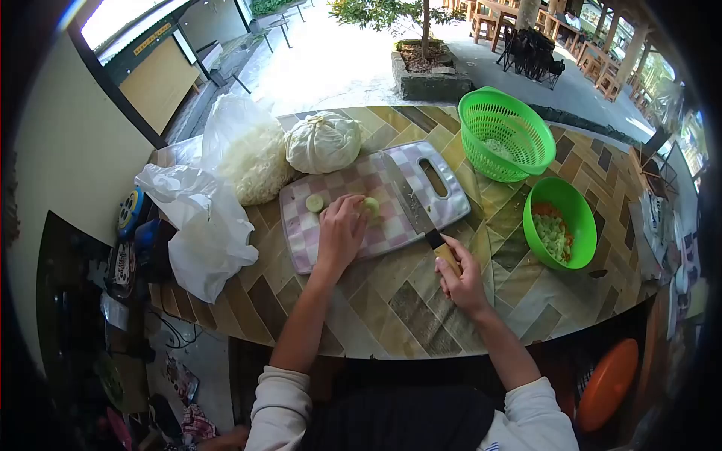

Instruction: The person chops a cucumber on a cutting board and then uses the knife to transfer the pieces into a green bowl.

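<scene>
Green vegetable (371, 206) on a checkered board (440, 192), left hand (344, 227) pressing it with fingers together, right hand (460, 277) wrapped around a knife's (410, 201) handle, blade over the board.

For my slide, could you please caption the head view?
Left hand on pale vegetable, right hand holding knife over checkered cutting board.

Beyond the left hand (342, 228)'s grip, the way is blocked by the cabbage (323, 143); to its left, by the plastic bag (201, 233). Right of the right hand (460, 278)'s grip, free tabletop (502, 263) is bounded by the bowl (580, 218), with the basket (500, 172) beyond.
</scene>
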The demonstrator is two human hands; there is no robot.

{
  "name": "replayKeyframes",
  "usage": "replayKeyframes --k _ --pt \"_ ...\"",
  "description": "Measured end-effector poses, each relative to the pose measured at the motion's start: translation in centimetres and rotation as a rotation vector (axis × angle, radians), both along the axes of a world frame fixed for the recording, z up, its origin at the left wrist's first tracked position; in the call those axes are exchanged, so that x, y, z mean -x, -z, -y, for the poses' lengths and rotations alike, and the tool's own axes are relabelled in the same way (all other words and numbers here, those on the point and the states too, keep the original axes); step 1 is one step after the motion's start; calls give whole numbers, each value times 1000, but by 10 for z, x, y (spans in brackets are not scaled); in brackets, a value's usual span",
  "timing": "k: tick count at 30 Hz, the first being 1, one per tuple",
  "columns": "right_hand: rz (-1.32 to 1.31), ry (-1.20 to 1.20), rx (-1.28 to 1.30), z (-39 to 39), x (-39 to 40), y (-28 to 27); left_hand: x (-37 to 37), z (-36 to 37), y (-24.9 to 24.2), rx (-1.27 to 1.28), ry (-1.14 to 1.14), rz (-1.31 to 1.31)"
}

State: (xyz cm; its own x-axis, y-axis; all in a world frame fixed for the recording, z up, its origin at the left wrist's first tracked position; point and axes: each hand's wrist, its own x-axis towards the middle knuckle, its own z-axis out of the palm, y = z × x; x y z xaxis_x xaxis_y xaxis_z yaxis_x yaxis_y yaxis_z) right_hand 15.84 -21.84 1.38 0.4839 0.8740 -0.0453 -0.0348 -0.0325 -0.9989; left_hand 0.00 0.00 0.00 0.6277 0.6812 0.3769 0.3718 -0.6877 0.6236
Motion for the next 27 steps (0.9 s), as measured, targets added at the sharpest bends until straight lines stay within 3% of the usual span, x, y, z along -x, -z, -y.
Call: replayKeyframes --k 2,8,14,18,20,27 --pt "50 -32 -8 4 2 -3 0 12 -12 -148 -6 6" --pt "-95 -35 27 -5 11 -11 -12 2 -3 -89 -82 19" --pt "-44 -32 71 -2 21 -9 -5 -2 4 -150 -9 -40" --pt "445 -53 96 -2 25 -19 1 4 1 -101 24 -30" --pt "496 -67 145 -3 37 -44 1 4 -1 -45 18 -29" --pt "802 -82 69 -10 48 -47 0 3 0 -34 -3 -24"
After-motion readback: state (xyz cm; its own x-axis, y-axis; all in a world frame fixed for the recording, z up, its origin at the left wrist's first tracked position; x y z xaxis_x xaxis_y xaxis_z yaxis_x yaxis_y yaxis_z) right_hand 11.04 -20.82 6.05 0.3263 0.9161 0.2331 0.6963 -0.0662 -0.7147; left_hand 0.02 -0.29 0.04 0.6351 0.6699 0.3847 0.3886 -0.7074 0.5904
